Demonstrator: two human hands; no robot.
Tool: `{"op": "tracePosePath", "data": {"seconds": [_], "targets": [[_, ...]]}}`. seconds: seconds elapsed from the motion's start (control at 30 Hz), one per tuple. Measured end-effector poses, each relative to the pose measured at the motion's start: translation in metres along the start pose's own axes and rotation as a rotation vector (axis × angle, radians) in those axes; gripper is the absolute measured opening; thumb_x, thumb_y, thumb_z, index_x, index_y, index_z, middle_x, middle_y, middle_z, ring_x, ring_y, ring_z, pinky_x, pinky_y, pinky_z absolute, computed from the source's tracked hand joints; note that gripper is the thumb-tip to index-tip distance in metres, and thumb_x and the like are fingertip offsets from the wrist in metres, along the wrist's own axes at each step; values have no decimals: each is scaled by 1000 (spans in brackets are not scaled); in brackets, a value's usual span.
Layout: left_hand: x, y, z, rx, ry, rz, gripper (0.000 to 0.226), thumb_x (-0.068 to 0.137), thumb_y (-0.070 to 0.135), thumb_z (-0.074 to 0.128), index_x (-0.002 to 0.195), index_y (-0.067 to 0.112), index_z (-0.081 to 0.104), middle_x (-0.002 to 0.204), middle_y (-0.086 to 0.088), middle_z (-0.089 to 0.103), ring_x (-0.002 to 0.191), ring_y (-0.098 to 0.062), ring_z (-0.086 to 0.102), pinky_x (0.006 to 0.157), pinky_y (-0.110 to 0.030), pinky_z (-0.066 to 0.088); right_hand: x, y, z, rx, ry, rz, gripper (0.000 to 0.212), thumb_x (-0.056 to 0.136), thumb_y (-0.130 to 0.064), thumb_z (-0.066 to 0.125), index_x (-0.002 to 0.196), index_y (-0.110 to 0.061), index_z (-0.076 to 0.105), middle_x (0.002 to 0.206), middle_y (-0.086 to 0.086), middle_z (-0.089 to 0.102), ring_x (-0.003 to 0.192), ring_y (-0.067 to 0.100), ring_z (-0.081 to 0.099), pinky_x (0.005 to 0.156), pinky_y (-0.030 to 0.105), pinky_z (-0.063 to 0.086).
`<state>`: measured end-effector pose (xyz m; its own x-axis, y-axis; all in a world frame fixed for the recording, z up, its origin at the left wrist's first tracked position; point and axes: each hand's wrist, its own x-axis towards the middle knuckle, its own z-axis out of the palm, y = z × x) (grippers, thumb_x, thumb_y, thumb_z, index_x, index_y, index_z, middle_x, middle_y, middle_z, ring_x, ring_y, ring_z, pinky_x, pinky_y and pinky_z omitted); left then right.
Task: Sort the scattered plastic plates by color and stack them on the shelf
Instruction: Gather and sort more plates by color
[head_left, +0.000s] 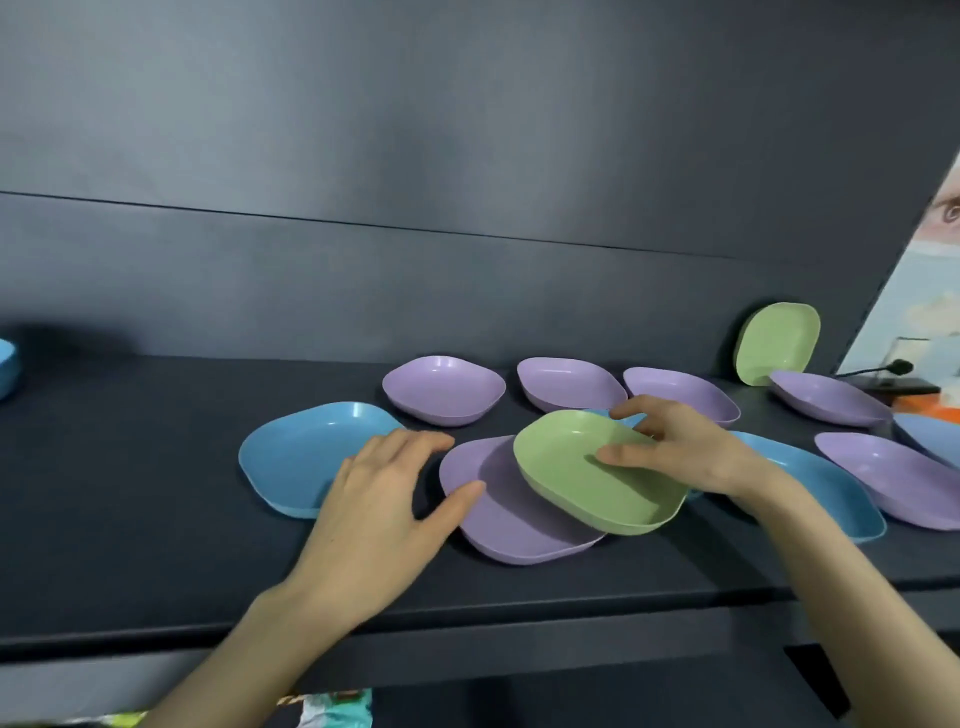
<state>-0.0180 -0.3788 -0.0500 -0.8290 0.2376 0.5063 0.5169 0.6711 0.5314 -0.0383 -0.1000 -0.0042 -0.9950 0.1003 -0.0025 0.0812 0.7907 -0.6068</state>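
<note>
Left hand (382, 499), right hand (685, 447) bare; forearms uncovered, no sleeves, rings, watch.

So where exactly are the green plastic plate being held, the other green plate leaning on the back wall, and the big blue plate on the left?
Held green plastic plate (582, 478): head view, on its inner floor.
Leaning green plastic plate (777, 342): head view, on its upturned face.
Big blue plastic plate (301, 452): head view, on its inner floor.

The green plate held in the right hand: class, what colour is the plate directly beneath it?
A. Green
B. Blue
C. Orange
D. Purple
D: the green plate, gripped by the right hand, overlaps a purple plate lying on the shelf.
</note>
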Motion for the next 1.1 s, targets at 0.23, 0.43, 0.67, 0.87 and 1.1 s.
{"op": "tracePosePath", "data": {"seconds": [0.23,0.43,0.67,0.87,1.1], "targets": [[-20,30,22,-65,211,-257,39,81,49,61,109,24,52,86,11,54,77,-7,53,74,-29,44,2,14,-4,145,-39,-93,26,76,-24,76,98,-19,64,90,-3,66,81,15,62,68,24,47],[-13,40,30,-45,190,-489,45,85,49,59,114,17,46,72,6,60,83,-21,60,73,-33,41,1,25,1,476,192,-118,19,82,-16,69,97,-4,64,90,7,64,79,21,54,70,32,43],[-11,42,40,34,130,-640,59,73,51,69,116,18,44,87,0,64,96,-26,58,73,-32,38,-5,27,8,606,388,-198,10,87,-15,63,94,-14,56,80,-5,59,80,22,53,71,31,42],[-11,48,35,-59,154,-638,38,75,26,76,108,16,58,70,2,64,86,-25,61,72,-30,41,-12,29,15,666,458,-247,13,90,-17,58,100,-20,52,85,-13,59,87,21,56,77,32,45],[-22,39,32,-264,287,-544,24,85,39,57,93,17,60,88,-2,69,87,-27,64,82,-46,51,-15,29,16,717,513,-315,14,92,-19,54,105,-17,50,90,-9,58,89,19,55,69,26,43]]}}
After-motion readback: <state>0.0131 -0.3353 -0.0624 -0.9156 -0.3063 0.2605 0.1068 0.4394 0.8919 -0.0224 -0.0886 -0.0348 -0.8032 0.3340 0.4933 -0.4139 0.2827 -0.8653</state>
